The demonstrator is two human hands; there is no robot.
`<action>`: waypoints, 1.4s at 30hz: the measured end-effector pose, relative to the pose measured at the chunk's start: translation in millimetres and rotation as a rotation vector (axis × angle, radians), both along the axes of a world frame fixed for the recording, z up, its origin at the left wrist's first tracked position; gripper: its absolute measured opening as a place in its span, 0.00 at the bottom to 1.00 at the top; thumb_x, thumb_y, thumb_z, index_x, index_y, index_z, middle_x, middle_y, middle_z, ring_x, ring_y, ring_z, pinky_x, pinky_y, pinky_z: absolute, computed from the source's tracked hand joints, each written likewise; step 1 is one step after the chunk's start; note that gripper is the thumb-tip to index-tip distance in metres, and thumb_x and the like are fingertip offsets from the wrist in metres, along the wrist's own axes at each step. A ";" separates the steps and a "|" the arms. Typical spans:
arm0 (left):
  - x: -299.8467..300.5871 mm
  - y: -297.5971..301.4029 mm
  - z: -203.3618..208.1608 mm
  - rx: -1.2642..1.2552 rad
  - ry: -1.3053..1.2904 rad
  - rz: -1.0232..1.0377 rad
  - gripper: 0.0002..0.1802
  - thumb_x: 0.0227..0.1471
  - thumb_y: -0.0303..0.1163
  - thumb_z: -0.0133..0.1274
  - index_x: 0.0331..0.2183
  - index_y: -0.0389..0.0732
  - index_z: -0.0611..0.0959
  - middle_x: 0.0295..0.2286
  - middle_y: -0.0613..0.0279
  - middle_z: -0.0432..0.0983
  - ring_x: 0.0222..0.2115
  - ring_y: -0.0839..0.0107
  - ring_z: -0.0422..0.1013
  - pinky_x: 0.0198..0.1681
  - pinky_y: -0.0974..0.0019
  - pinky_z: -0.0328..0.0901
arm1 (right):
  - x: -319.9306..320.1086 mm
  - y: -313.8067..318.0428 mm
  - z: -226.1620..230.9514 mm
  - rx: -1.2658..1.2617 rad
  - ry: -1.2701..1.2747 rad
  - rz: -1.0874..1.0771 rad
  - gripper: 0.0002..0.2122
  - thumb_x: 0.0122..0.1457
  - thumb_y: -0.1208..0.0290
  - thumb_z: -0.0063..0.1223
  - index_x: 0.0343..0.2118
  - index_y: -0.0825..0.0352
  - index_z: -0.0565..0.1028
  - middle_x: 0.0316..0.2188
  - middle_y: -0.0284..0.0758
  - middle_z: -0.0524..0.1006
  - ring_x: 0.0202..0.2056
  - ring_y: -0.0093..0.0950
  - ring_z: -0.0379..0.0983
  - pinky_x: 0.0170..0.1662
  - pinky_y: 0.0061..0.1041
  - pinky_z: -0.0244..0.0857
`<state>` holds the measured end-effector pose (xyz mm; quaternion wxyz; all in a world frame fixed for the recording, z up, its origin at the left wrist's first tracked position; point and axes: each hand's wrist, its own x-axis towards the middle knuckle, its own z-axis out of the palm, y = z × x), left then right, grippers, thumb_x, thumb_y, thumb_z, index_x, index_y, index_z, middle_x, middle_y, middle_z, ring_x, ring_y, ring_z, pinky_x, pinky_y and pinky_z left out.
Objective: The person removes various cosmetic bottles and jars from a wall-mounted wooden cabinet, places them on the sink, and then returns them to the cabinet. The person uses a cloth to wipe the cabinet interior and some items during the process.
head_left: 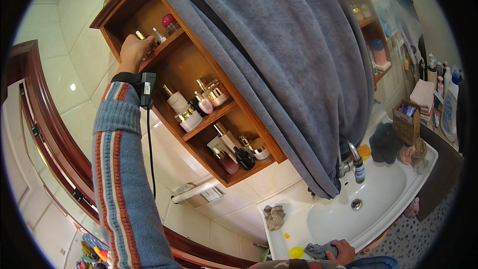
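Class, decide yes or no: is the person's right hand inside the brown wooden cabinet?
No, the right hand touches a crumpled grey cloth at the glossy white sink.

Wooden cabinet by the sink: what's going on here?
A person's left hand is at the top shelf of the wooden cabinet, by a small gold-topped bottle; I can't tell whether its grip is closed on it. The right hand is down at the sink, on a grey cloth. Bottles and jars stand on the lower shelves; a blue-grey towel hangs beside them.
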<state>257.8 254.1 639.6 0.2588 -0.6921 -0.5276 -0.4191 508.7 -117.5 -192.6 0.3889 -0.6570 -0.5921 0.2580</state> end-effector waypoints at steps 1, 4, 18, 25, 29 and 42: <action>0.5 -1.6 -1.4 0.046 -0.015 0.001 0.24 0.54 0.49 0.65 0.28 0.33 0.86 0.19 0.59 0.79 0.17 0.71 0.74 0.22 0.67 0.66 | 0.2 0.1 -1.0 -0.002 -0.003 0.004 0.21 0.60 0.58 0.57 0.55 0.58 0.73 0.47 0.46 0.75 0.48 0.51 0.73 0.49 0.47 0.71; -0.8 -4.7 -5.0 0.181 -0.041 0.033 0.29 0.52 0.52 0.64 0.34 0.30 0.86 0.26 0.49 0.84 0.25 0.60 0.82 0.33 0.59 0.73 | -0.3 0.1 -3.6 -0.013 -0.020 0.011 0.22 0.60 0.57 0.57 0.56 0.59 0.72 0.47 0.46 0.75 0.48 0.51 0.73 0.49 0.47 0.71; -65.7 -76.0 -79.4 0.101 0.171 -0.501 0.24 0.64 0.48 0.58 0.52 0.39 0.84 0.50 0.57 0.78 0.47 0.70 0.77 0.45 0.66 0.75 | -8.2 0.7 7.9 0.086 -0.060 -0.095 0.21 0.58 0.54 0.62 0.47 0.65 0.79 0.40 0.46 0.78 0.44 0.48 0.76 0.45 0.45 0.72; -67.3 -153.9 -326.7 -0.232 -0.021 -0.733 0.26 0.60 0.30 0.65 0.56 0.36 0.77 0.43 0.58 0.82 0.43 0.74 0.79 0.45 0.73 0.74 | -8.3 8.1 26.2 0.061 -0.113 -0.060 0.18 0.61 0.55 0.59 0.45 0.65 0.78 0.39 0.42 0.77 0.40 0.46 0.76 0.41 0.42 0.72; -58.3 -163.9 -453.4 -0.582 -0.282 -0.700 0.29 0.53 0.32 0.70 0.53 0.40 0.74 0.42 0.64 0.78 0.41 0.77 0.76 0.41 0.75 0.73 | -10.0 9.3 28.6 0.047 -0.132 -0.051 0.19 0.61 0.54 0.58 0.45 0.66 0.78 0.39 0.42 0.78 0.41 0.46 0.77 0.41 0.42 0.72; -11.9 -126.0 -763.3 -0.945 -0.306 -0.610 0.29 0.48 0.36 0.71 0.43 0.40 0.69 0.32 0.50 0.75 0.33 0.55 0.75 0.38 0.56 0.70 | -10.1 9.7 22.3 0.039 -0.183 -0.064 0.20 0.60 0.53 0.58 0.44 0.67 0.80 0.41 0.43 0.78 0.42 0.45 0.77 0.43 0.41 0.73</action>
